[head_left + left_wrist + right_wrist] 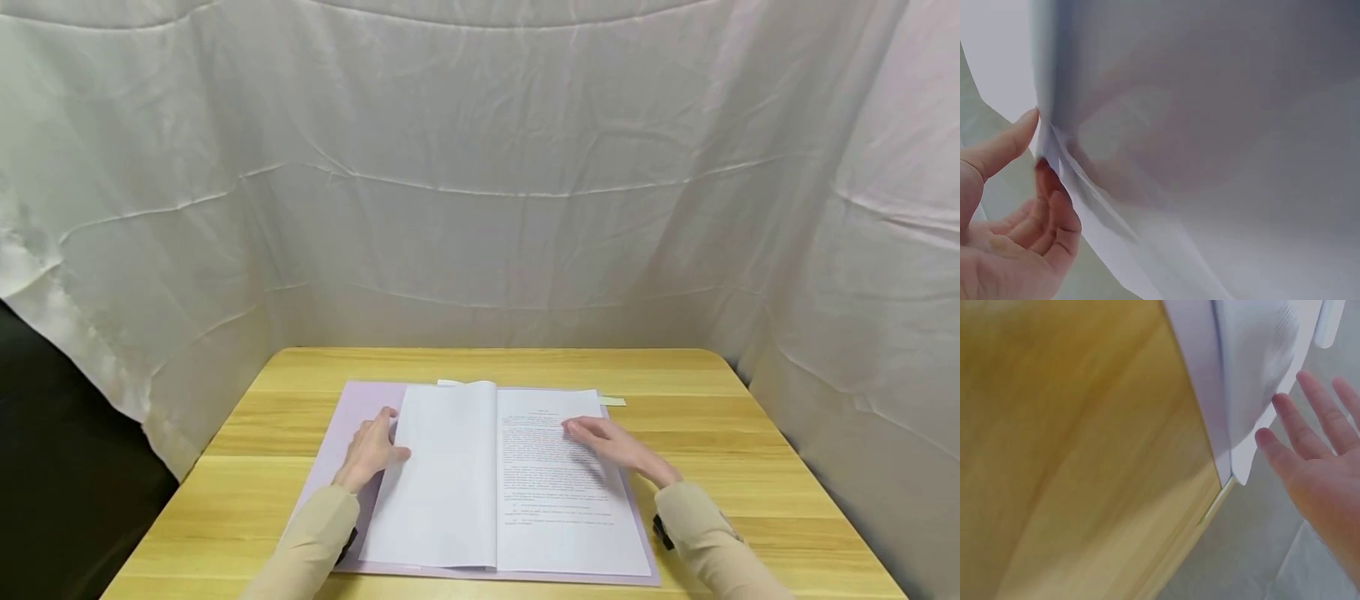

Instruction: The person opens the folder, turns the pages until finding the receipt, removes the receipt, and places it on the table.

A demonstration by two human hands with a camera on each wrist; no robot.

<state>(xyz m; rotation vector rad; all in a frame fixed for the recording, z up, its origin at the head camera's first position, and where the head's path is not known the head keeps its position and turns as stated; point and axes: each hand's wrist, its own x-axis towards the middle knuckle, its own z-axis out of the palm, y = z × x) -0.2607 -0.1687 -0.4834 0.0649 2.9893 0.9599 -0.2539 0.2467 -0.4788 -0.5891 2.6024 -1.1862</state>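
Note:
In the head view an open document of white sheets lies in a pale purple folder (375,396) on the table. Its left page (446,475) looks blank. Printed lines run down the right page (555,467). My left hand (369,450) is at the outer edge of the left page, thumb and forefinger spread apart. The left wrist view shows that thumb (1013,144) and the fingertips right at the paper's edge. Over the right page, toward its outer edge, is my right hand (611,442). Its fingers (1319,415) are extended in the right wrist view and hold nothing.
The wooden table (675,375) has rounded far corners. A pale yellow-green tab (613,402) sticks out beyond the right page, and a white tab (450,382) shows at the top. Light curtains (480,208) hang behind and at both sides.

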